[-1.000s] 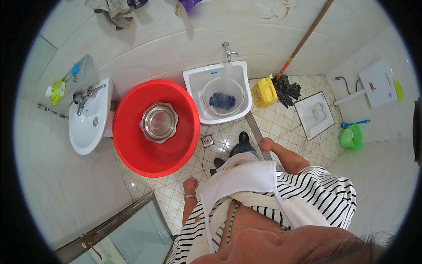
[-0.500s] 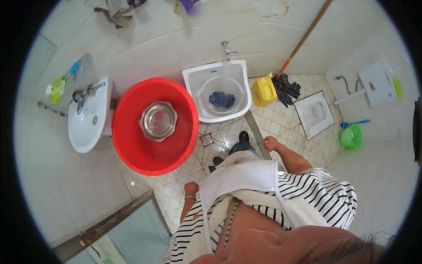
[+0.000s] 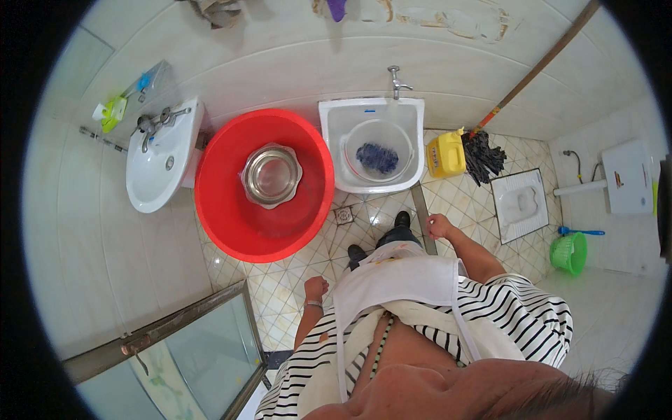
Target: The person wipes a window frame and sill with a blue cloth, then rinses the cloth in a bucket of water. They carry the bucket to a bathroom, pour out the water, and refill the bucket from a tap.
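Note:
My left hand hangs low at my side, curled into a fist with a bracelet on the wrist. Nothing shows in it, and the large red tub is nearest to it. Farther right, my right hand hovers over the tiled floor with its fingers curled in, nothing visible between them. A steel basin with a wavy rim sits inside the tub. In the white square sink stands a clear bucket with a dark blue bundle at its bottom. Neither hand touches these.
A wall tap is above the sink. Right of it stand a yellow jug, a mop, a squat toilet and a green basket. A washbasin is at left, a glass door at lower left, a floor drain ahead.
The view has shifted, so the tub, sink and jug stand farther right in the picture. My hands stay low and curled at my sides, and the basin remains in the tub.

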`<state>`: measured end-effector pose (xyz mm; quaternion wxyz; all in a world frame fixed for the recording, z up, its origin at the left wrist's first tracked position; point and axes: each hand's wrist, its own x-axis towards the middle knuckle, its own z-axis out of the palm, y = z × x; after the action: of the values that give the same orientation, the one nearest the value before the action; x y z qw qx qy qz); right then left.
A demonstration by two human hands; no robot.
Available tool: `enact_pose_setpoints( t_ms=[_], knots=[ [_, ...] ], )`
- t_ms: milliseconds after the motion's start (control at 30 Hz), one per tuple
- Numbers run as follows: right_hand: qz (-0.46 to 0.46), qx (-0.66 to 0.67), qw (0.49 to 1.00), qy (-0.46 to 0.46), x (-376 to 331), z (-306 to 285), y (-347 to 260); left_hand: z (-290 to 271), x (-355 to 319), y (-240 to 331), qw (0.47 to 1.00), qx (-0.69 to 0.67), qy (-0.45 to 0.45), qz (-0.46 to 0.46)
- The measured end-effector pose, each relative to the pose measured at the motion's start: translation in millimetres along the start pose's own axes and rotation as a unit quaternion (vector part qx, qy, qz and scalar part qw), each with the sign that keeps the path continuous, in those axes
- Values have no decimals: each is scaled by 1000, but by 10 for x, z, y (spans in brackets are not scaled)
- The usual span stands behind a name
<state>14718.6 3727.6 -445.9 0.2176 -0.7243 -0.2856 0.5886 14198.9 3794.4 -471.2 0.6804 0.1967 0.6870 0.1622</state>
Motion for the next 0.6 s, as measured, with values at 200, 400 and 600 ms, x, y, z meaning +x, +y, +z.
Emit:
enact_pose_setpoints(
  t_ms=[200, 400, 600],
  knots=[
    [82, -17, 996, 34, 23, -346, -184, 397, 91, 137, 999, 21, -25, 21],
    [140, 3, 988, 63, -41, -614, -13, 618, 396, 95, 958, 197, -107, 178],
    [151, 15, 987, 58, -31, -809, 115, 838, 444, 26, 862, 352, -131, 339]
  ],
)
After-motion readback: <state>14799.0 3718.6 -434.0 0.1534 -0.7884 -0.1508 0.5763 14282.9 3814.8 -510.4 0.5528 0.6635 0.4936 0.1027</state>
